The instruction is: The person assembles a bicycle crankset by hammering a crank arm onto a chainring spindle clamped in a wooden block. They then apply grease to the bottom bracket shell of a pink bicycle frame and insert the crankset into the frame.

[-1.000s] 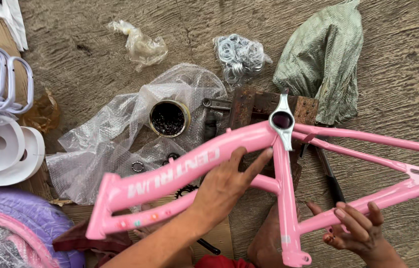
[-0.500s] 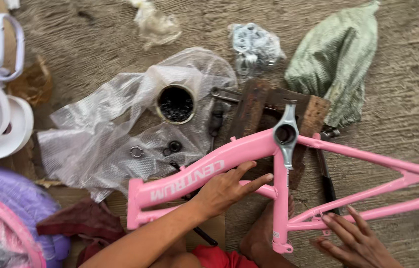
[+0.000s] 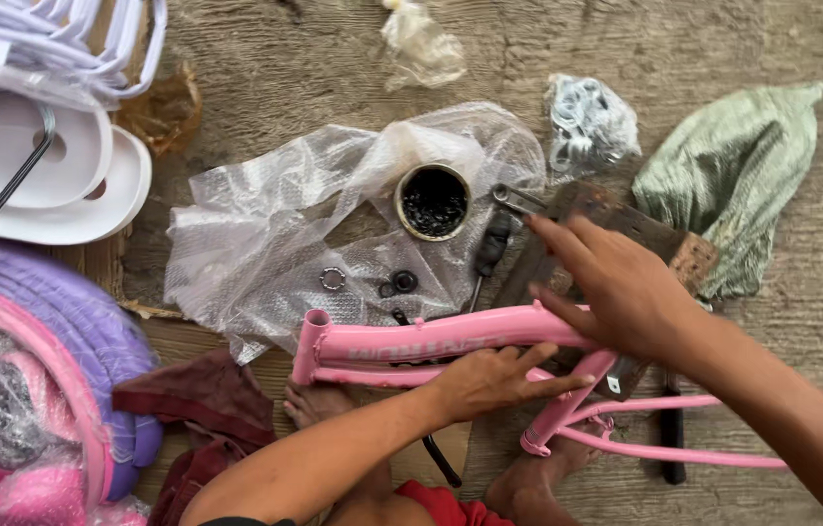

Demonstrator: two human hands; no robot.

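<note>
A pink painted metal bicycle frame [image 3: 431, 343] is laid across the lower centre of the view, approx horizontal, head tube end at 9 o'clock, rear stays running off twd 4 o'clock. The left hand [image 3: 491, 378] is laid flat on the frame's main tube, fingers [image 3: 556, 382] stretched out twd 3 o'clock, palm pressed down on the tube, not curled round it. The right hand [image 3: 616, 282] is set over the frame junction just at 1 o'clock of the left hand, fingers extended and slightly spread, pointing twd 10 o'clock; whether anything is pinched under its palm can't be told. Bare feet [image 3: 319, 401] are seen under the frame at 6 o'clock.

A sheet of crumpled clear bubble wrap [image 3: 265, 244] is spread on the rough wooden floor [image 3: 285, 68] at 11 o'clock of the frame. On it, near its 3 o'clock edge, stands a small round tin w/ dark contents [image 3: 433, 201]. A silver metal ring [image 3: 333, 279] and small black round parts [image 3: 400, 282] are lying on the wrap just above the frame. A dark wrench w/ black handle [image 3: 497, 234] is lying beside the tin at 4 o'clock of it.

At 1 o'clock of the right hand a green woven sack [image 3: 733, 185] is bunched up; a clear bag of silvery parts [image 3: 589, 125] is seen at 12 o'clock. A white plastic basket [image 3: 51, 39] and white flat parts [image 3: 32, 185] are stacked at top left, a purple tyre w/ pink rim [image 3: 61, 341] at lower left, a dark red rag [image 3: 202, 399] near it.
</note>
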